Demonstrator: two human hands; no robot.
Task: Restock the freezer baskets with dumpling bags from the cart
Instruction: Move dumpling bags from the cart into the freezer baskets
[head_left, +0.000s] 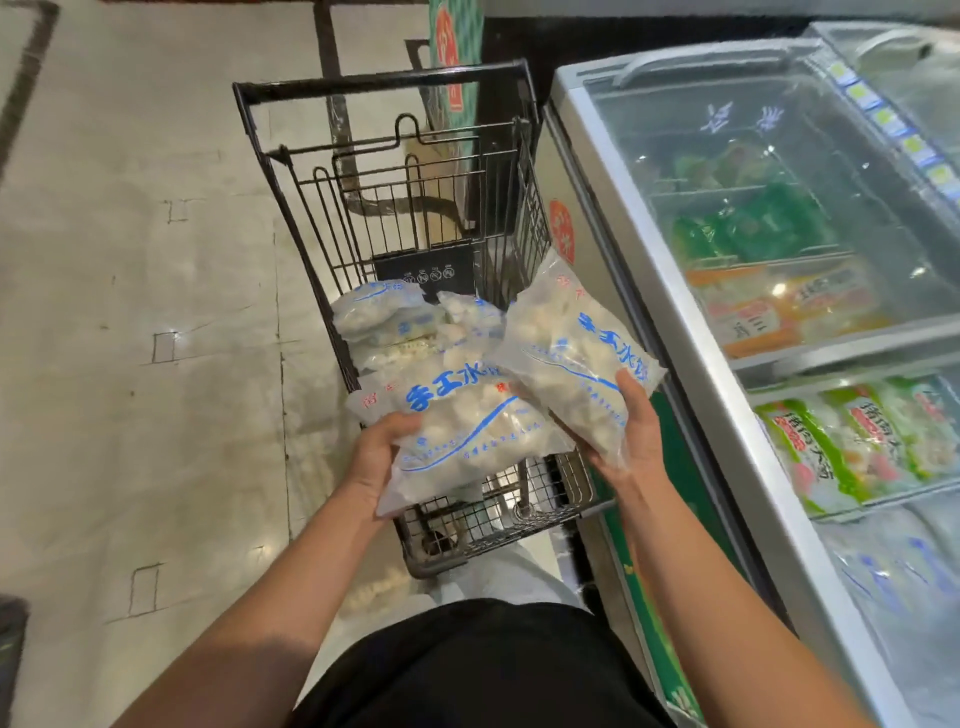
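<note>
My left hand (378, 457) grips a clear dumpling bag with blue lettering (467, 426) at its left edge, above the near end of the black wire cart (291, 208). My right hand (636, 421) holds a second dumpling bag (566, 353) from underneath, tilted up over the cart's right side, close to the freezer. Several more dumpling bags (395, 317) lie in the cart. The chest freezer (670, 332) stands on the right with sliding glass lids; more blue-printed clear bags (904, 577) show in its nearest section.
Green packets (753, 228), orange packets (779, 312) and green-and-pink packets (857, 441) fill the freezer's farther baskets under glass. A pale tiled floor (130, 312) spreads left of the cart. A dark object (10, 639) sits at the left edge.
</note>
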